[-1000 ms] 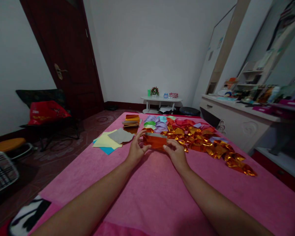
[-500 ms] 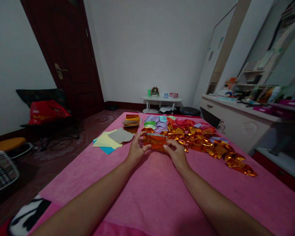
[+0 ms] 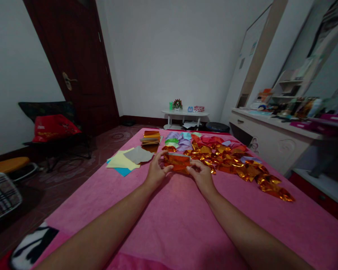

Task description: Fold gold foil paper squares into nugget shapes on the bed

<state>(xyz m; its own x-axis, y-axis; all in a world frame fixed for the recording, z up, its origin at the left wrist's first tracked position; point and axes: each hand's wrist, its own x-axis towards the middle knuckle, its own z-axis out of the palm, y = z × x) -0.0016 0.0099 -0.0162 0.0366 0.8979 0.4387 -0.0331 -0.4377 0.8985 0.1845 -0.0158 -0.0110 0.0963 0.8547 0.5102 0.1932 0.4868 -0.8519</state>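
Dim light over a plain white wall (image 3: pixel 163 56), with a dark red skirting (image 3: pixel 146 120) along its foot. At left, a dark reddish-brown door (image 3: pixel 70 56) with a metal lever handle (image 3: pixel 68 81); near it, a folding chair (image 3: pixel 45 107) bearing a red bag (image 3: pixel 56 128). At the left edge, an orange seat (image 3: pixel 9 165). Below, reddish patterned floor tiles (image 3: pixel 116 137). Near the far wall, a low white table (image 3: pixel 183 113) with a green cylinder (image 3: pixel 171 106), a flower arrangement (image 3: pixel 177 103), a small blue object (image 3: pixel 190 109) and a pink patterned box (image 3: pixel 199 109). At right, a white dressing table (image 3: pixel 270 129), crowded on top.
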